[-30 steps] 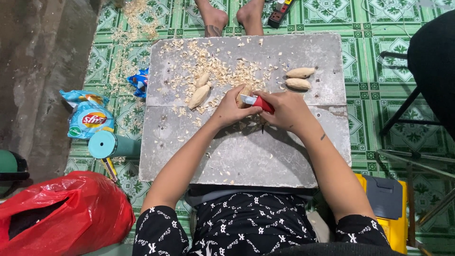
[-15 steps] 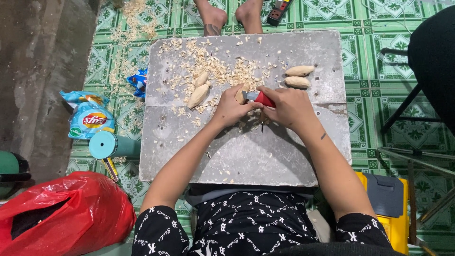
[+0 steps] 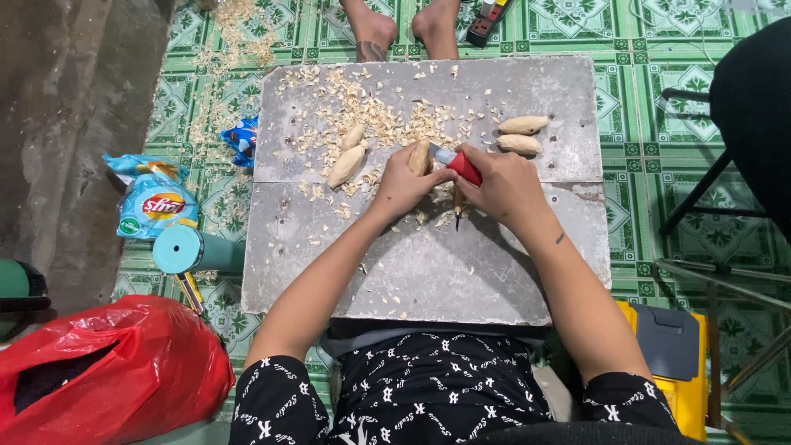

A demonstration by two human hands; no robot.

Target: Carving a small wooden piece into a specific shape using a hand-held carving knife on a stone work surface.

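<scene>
My left hand (image 3: 401, 185) grips a pale carved wood piece (image 3: 419, 156) that sticks up above its fingers. My right hand (image 3: 503, 185) holds a knife with a red handle (image 3: 463, 166), its blade laid against the wood piece. Both hands rest over a grey board (image 3: 461, 272) lying across my lap. Pale wood shavings (image 3: 371, 111) are scattered over the far half of the board. A pencil (image 3: 458, 206) lies on the board under my right hand.
Two shaped wood pieces (image 3: 346, 161) lie left of my hands, two more (image 3: 523, 134) at the right. On the green tiled floor: a red plastic bag (image 3: 107, 371), a teal cup (image 3: 183, 249), snack packets (image 3: 156, 202), a yellow box (image 3: 667, 346). Another person's bare feet (image 3: 404, 29) stand beyond the board.
My hands have barely shifted. The wood piece now stands a little higher above my left fingers, with the knife blade against it.
</scene>
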